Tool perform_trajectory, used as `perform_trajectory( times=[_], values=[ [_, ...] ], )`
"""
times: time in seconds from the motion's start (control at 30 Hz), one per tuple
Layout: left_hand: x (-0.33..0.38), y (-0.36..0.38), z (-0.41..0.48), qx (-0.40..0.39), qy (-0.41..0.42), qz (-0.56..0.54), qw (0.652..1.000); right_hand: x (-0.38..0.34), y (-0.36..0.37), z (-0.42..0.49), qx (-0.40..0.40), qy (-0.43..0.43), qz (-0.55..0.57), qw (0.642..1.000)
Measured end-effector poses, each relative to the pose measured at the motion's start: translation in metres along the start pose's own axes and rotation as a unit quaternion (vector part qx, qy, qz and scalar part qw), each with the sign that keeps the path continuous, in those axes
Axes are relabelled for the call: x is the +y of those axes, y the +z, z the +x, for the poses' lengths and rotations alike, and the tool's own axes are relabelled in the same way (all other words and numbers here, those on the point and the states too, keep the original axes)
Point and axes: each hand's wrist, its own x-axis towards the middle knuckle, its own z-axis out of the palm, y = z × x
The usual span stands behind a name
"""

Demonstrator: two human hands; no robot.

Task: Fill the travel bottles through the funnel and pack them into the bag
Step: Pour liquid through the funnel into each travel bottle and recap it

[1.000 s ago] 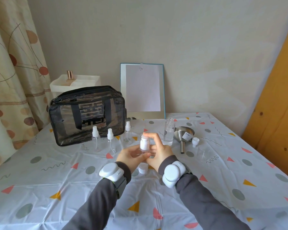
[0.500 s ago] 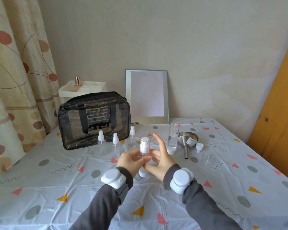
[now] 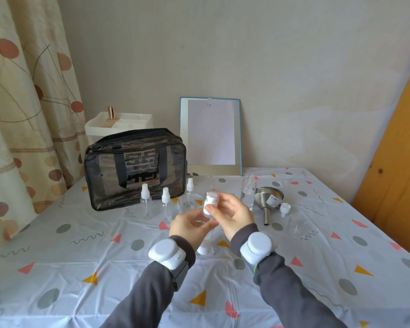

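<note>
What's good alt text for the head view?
The left hand and right hand together hold a small clear travel bottle with a white pump top above a patterned table. Behind it stand three spray bottles and a black see-through bag. To the right, a steel funnel lies beside an open clear bottle.

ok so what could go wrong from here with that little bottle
The small clear bottle with a white pump is held aloft between left hand and right hand; it might slip. The tall uncapped clear bottle stands just beyond the right hand, so a stray move could tip it. The steel funnel lies on its side and may roll.
</note>
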Motion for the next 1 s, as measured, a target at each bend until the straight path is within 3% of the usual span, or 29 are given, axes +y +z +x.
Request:
perform_trajectory(
  times=[0.27, 0.43, 0.67, 1.0],
  values=[
    [0.001, -0.010, 0.004, 0.029, -0.015, -0.014, 0.999, 0.007, 0.002, -0.003, -0.010, 0.005, -0.076, 0.997],
    [0.001, -0.049, 0.019, 0.149, -0.033, 0.002, 0.988, 0.028, -0.001, -0.009, -0.027, 0.040, -0.169, 0.984],
    [-0.033, -0.107, 0.031, 0.315, -0.089, 0.092, 0.940, 0.050, 0.000, -0.009, -0.081, 0.054, -0.260, 0.961],
    [-0.064, -0.117, 0.052, 0.320, -0.137, 0.088, 0.933, 0.061, 0.002, -0.008, -0.108, 0.065, -0.281, 0.951]
  ],
)
